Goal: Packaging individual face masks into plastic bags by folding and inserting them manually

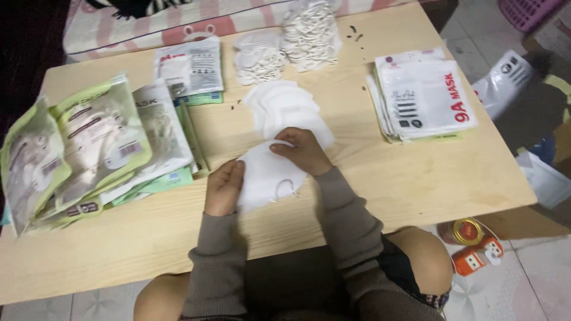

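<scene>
A white folded face mask [262,178] lies near the front of the light wooden table [416,172]. My left hand [223,187] presses its left edge, fingers closed on it. My right hand [300,150] grips its upper right part. Just behind it is a fanned row of white masks [285,107]. Further back stand two heaps of white masks [309,32], the smaller heap [259,56] on the left.
Sealed green-and-clear mask packets [83,148] pile at the left. Flat white pouches [425,95] are stacked at the right, more packets [190,65] at the back. A pink striped cushion [178,24] borders the far edge. A small can [467,232] and a bag [505,74] sit on the floor.
</scene>
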